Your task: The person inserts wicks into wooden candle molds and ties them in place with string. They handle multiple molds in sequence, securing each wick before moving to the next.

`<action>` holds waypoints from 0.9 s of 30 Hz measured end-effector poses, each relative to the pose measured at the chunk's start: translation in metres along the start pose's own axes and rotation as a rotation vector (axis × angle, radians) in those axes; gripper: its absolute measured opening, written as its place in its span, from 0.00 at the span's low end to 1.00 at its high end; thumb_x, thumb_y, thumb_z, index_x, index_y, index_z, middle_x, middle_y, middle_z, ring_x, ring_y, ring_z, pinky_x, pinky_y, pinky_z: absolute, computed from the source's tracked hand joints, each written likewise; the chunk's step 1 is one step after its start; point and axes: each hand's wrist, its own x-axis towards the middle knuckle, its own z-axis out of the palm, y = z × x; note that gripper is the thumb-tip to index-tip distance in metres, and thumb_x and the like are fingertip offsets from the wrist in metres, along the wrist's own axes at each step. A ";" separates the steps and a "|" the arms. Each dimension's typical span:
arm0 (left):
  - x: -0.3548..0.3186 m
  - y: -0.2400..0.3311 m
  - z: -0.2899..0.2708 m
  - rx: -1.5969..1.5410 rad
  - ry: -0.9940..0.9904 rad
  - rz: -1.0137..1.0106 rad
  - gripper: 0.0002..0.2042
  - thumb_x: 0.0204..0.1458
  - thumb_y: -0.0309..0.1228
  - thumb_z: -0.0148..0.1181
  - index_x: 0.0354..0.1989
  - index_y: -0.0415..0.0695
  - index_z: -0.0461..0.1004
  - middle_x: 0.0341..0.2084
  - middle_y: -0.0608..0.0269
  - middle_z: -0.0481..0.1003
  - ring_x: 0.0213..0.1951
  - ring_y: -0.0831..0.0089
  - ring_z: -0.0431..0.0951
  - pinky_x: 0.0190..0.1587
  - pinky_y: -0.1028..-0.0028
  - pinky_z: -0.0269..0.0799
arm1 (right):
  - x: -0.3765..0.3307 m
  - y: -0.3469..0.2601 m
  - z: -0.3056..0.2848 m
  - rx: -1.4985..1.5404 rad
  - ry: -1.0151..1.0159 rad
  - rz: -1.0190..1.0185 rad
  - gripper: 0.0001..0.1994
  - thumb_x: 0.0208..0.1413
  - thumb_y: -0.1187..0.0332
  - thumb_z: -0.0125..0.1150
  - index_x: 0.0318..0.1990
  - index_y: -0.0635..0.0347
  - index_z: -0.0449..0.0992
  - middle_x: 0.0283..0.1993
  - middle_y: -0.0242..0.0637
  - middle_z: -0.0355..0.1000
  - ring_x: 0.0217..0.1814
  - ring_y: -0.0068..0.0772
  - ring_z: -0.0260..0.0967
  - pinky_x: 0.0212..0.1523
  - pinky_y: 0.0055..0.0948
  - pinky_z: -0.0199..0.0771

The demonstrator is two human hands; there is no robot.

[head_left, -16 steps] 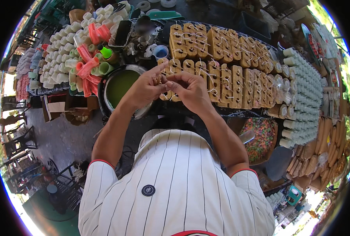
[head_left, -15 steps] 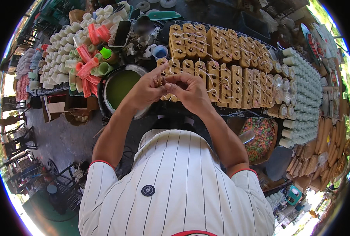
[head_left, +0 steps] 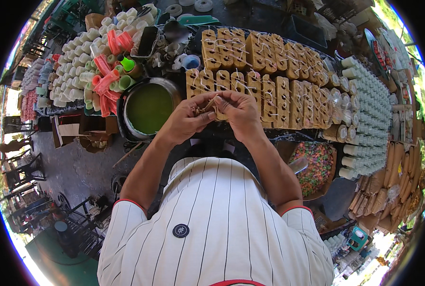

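Observation:
My left hand (head_left: 186, 120) is closed around a few small brown pieces (head_left: 204, 110), thin and stick-like, too small to name. The fingertips of my right hand (head_left: 242, 113) pinch at the same pieces, and the two hands nearly touch in front of my chest. Just beyond them stand rows of tan blocks (head_left: 281, 97) with round holes and white strings tied across. To the left of my left hand is a metal pot (head_left: 178, 93) holding green liquid (head_left: 149, 107).
White cups (head_left: 74, 71) are heaped at the left, with pinkish-red strips (head_left: 106, 81) over some. A blue-rimmed container (head_left: 191, 62) stands behind the pot. More white cups (head_left: 372, 109) line the right. A box of colourful bits (head_left: 312, 167) holds a scoop (head_left: 299, 165).
My left hand has drawn back and slightly right, its raised fingers now curled in. My right hand has shifted a little right. More of the pot shows.

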 end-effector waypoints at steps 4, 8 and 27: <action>-0.003 -0.017 0.002 -0.056 0.161 0.049 0.18 0.66 0.26 0.63 0.63 0.38 0.75 0.33 0.75 0.75 0.27 0.90 0.65 0.26 0.84 0.58 | 0.000 -0.001 -0.018 -0.072 0.026 -0.039 0.08 0.68 0.74 0.65 0.49 0.69 0.84 0.42 0.32 0.83 0.40 0.15 0.75 0.43 0.17 0.75; 0.000 -0.031 0.012 0.205 0.300 0.202 0.11 0.65 0.25 0.65 0.53 0.37 0.80 0.30 0.74 0.76 0.25 0.90 0.65 0.25 0.82 0.57 | -0.008 0.000 -0.015 -0.228 0.011 -0.069 0.09 0.67 0.74 0.67 0.50 0.70 0.84 0.41 0.32 0.83 0.40 0.14 0.74 0.43 0.16 0.74; -0.025 -0.046 0.017 -0.751 0.052 0.156 0.05 0.71 0.31 0.58 0.45 0.43 0.75 0.28 0.69 0.73 0.21 0.84 0.61 0.24 0.81 0.58 | -0.037 0.002 -0.010 0.266 0.123 -0.033 0.07 0.67 0.73 0.66 0.49 0.66 0.80 0.41 0.37 0.81 0.40 0.22 0.74 0.45 0.22 0.74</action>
